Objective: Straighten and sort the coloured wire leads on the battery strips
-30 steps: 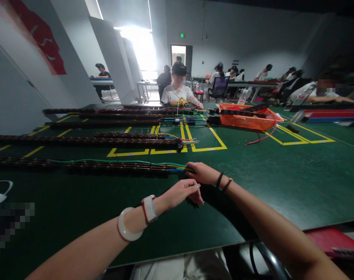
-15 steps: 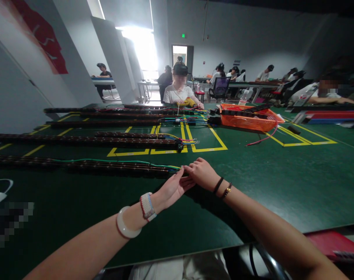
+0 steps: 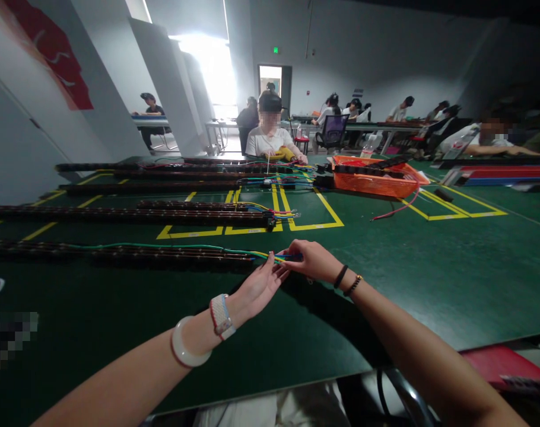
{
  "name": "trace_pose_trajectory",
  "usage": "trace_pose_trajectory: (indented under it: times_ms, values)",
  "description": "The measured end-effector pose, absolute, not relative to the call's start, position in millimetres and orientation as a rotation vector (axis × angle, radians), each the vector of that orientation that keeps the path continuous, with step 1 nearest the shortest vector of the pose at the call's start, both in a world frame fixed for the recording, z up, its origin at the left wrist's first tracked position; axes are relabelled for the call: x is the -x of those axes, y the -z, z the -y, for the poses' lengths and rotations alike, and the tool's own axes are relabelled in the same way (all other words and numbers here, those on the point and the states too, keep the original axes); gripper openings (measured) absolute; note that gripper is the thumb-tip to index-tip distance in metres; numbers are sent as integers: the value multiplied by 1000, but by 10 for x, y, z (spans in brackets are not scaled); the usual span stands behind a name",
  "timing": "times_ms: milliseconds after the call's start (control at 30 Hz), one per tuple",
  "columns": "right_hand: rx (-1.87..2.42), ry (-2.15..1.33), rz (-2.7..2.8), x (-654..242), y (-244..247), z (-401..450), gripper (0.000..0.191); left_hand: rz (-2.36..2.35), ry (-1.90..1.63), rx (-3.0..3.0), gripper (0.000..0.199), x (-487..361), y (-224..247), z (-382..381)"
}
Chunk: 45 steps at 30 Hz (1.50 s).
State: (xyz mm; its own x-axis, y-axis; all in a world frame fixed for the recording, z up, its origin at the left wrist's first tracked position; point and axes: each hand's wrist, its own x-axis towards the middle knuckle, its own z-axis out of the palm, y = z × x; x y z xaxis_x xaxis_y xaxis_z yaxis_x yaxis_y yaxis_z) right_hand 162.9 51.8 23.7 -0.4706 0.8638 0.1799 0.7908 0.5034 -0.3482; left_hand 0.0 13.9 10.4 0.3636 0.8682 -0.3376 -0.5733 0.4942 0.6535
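Close in front of me, a long dark wire bundle (image 3: pixel 172 254) lies across the green table, with a green wire (image 3: pixel 145 245) along its top. Green, yellow and blue wires (image 3: pixel 264 255) come out of its right end. My left hand (image 3: pixel 260 289) is closed on these wires, its thumb up against them and its fingers partly hidden below. Just to the right, my right hand (image 3: pixel 309 261) pinches the same wires, with a dark blue piece showing between its fingers. The wire tips are mostly hidden by that hand.
More dark bundles (image 3: pixel 199 216) with coloured wire ends lie farther back, over yellow tape outlines (image 3: pixel 317 226). An orange basket (image 3: pixel 377 185) stands at the back right, a pink-red wire hanging out. Across the table sits a co-worker (image 3: pixel 270 141). Red and blue strips (image 3: pixel 496 177) lie far right.
My right hand has shifted slightly right along the wires, and more of the yellow, green and blue strands now shows between my hands. The view has moved a little.
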Motion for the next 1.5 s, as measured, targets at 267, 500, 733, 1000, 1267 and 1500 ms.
trace_pose_trajectory:
  times_ms: [267,500,733,1000,1267,1500]
  values:
    - [1439,31,2676,-1556,-237,-441,23,-662,-1031,-510,25,-32,-66,-137]
    - [1268,476,2760,-1472,-233,-315,33,-669,-1082,-509,19,-49,-42,-139]
    - [1230,495,2736,-1413,-77,-222,42,-651,-1081,-497,16,-37,47,-185]
    - [1212,77,2459,-1715,-150,-35,47,-625,-1068,-540,18,-18,56,-174]
    - [1478,52,2458,-1970,-87,156,31,-617,-1020,-528,28,13,21,-162]
    - [1473,163,2446,-1849,-2,239,29,-600,-1025,-533,28,10,68,-189]
